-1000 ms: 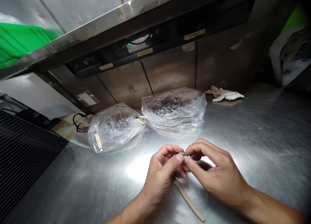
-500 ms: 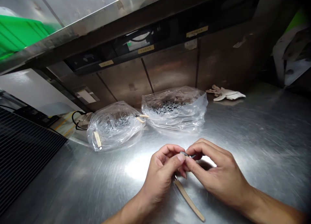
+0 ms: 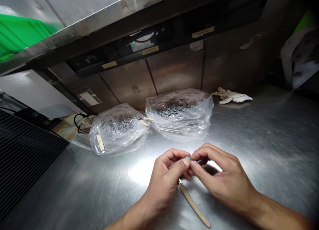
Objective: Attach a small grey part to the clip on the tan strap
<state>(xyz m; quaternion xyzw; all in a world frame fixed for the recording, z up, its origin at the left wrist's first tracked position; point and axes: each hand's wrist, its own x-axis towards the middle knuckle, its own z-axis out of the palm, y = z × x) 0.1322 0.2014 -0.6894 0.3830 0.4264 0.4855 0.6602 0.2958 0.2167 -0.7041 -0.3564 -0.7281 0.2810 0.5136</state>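
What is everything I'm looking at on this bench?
small part: one, grey, pinched between the fingertips of both hands
strip: one, tan, flat on the table under the hands
plastic bags: two, clear, holding small grey pieces; one at centre back, one to its left
gloves: whitish, on the table at the back right; count unclear
green bin: one, upper left, above the shelf
cable: black, left of the bags
table: one, shiny steel
left hand: fingertips on the small part
right hand: fingertips on the small part
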